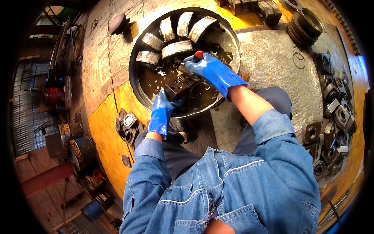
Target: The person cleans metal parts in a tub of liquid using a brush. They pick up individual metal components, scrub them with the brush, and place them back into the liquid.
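Note:
Both my hands wear blue rubber gloves over a wide round pan [134, 80] holding dark, oily liquid. My left hand [161, 105] is closed on the near edge of a dark metal block [176, 90] with round holes, low in the pan. My right hand [204, 66] grips a red-handled brush [198, 54]; its working end is partly hidden by the glove and points down toward the block. Another dark block [191, 80] lies just beyond the held one. Several curved, shiny metal segments [177, 48] rest along the pan's far left side.
Many square metal parts with round bores [331, 152] are heaped at the right. A smaller cluster [128, 124] sits left of the pan. Stacked rings [306, 27] stand at the far right, thin wire rings [299, 60] nearby. Drums and cans [83, 154] line the left.

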### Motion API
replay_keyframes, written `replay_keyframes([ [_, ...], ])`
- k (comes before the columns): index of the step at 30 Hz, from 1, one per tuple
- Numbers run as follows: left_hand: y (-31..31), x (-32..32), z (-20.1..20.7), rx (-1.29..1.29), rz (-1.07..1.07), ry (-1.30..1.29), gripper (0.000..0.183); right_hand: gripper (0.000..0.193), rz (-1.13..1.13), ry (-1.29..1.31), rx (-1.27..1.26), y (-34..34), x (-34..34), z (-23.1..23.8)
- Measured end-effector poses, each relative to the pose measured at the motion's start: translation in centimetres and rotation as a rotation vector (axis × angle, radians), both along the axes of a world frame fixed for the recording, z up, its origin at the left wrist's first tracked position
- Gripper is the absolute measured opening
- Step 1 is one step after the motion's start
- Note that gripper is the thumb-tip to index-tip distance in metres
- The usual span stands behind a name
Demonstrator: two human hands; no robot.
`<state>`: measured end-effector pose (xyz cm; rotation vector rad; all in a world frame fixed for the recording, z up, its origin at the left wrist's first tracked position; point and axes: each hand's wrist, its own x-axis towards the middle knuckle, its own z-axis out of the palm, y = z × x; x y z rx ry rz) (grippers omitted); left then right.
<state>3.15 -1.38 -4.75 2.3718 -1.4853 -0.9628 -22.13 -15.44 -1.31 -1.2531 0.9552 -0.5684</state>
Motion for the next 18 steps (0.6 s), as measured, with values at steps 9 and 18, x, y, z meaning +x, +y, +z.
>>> replay_keyframes([
  [9, -1.8, -3.1, 3.3, 0.05, -0.078, -0.146, 0.067, 0.035, 0.3, 0.156, -0.053, -0.8, 0.2, -0.8],
  [18, -0.8, -1.2, 1.2, -0.018, -0.086, -0.085, 0.065, 0.024, 0.227, -0.035, -0.094, 2.7, 0.9, 3.4],
])
